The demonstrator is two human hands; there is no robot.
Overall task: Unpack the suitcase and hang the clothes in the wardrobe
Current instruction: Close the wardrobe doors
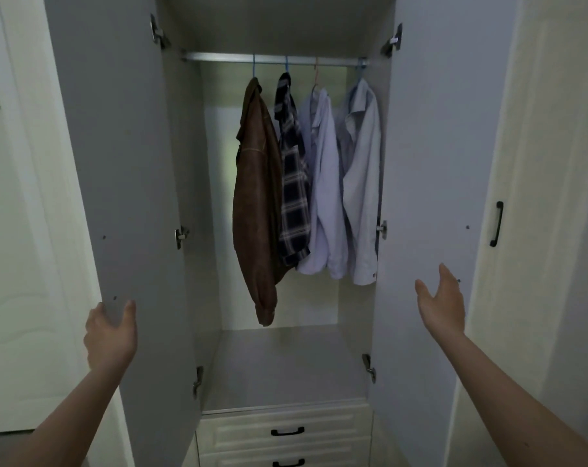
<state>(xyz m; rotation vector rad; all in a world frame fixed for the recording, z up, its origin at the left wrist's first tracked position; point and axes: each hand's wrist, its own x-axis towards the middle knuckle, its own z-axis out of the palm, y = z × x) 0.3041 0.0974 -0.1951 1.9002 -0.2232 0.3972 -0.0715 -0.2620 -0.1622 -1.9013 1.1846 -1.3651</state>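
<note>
The wardrobe stands wide open in front of me, both grey doors swung outward. On its metal rail (218, 57) hang a brown leather jacket (257, 203), a dark plaid shirt (294, 183), a pale lilac shirt (324, 183) and a light blue shirt (361, 183). My left hand (109, 335) curls around the outer edge of the left door (117, 146), thumb on its inner face. My right hand (441, 303) is spread with fingers apart in front of the right door (430, 146), holding nothing. No suitcase is in view.
Below the hanging space lies a bare shelf (282, 365), then two white drawers (286, 431) with black handles. A closed white wardrobe door with a black handle (496, 224) is at the right. A white room door (20, 230) stands at the left.
</note>
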